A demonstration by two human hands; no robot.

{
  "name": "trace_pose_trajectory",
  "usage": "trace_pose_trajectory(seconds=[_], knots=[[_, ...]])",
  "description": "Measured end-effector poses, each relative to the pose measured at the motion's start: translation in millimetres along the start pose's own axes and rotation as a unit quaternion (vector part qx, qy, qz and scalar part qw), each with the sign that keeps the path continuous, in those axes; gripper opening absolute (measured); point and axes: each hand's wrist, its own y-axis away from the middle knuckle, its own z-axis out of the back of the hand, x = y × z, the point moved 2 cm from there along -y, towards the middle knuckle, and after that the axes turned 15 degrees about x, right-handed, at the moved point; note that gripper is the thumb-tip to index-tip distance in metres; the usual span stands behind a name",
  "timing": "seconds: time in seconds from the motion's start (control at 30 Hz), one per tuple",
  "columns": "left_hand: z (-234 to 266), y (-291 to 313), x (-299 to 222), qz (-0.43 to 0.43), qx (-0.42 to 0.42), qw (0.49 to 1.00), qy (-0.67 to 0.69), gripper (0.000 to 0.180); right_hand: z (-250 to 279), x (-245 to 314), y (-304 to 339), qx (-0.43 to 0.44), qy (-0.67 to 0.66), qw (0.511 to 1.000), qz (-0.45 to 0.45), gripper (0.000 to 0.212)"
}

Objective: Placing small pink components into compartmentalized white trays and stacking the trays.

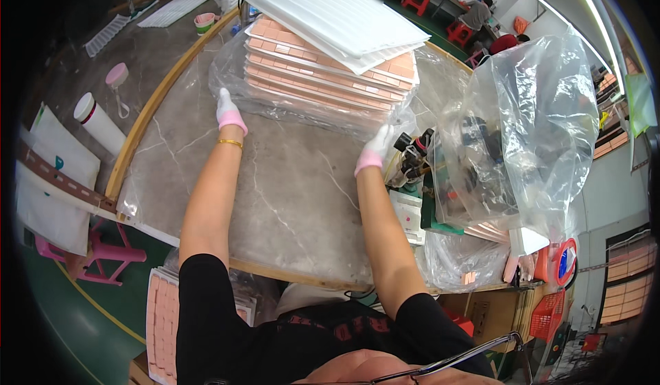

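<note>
A stack of trays filled with pink-orange blocks stands on the far part of the table, with a clear plastic bag around its lower part. White ribbed empty trays lie askew on top. My left hand, in a white glove with a pink cuff, is closed at the bag's near left edge. At its near right corner, my right hand, gloved the same way, is closed on the plastic. Both arms are stretched forward, and the fingertips are partly hidden.
Beside my right hand are dark-handled tools and a large clear bag standing up. A wooden rim edges the grey table. On the left sit a white roll and a pink stool. People sit far right.
</note>
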Motion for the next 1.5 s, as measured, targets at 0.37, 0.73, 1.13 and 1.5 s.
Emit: trace_pose_trajectory(seconds=[0.37, 0.73, 1.13, 1.5], knots=[[-31.7, -52.8, 1.8, 0.035, 0.159, 0.986, 0.033, 0.078, 31.7, -56.8, -112.9, -0.022, -0.187, 0.981, -0.04, 0.062], [-28.8, -136.9, 6.2, 0.105, 0.195, 0.975, -0.034, 0.057, 27.6, -66.0, -94.8, 0.029, -0.172, 0.983, -0.052, 0.044], [59.2, -53.8, -46.0, 0.093, 0.186, 0.978, -0.01, 0.053, -22.9, -28.5, 18.6, 0.071, -0.154, 0.983, -0.07, 0.044], [107.2, 39.9, -126.9, -0.233, -0.15, 0.941, -0.194, 0.048, 23.8, 55.4, 73.9, 0.19, 0.122, 0.962, 0.152, 0.045]])
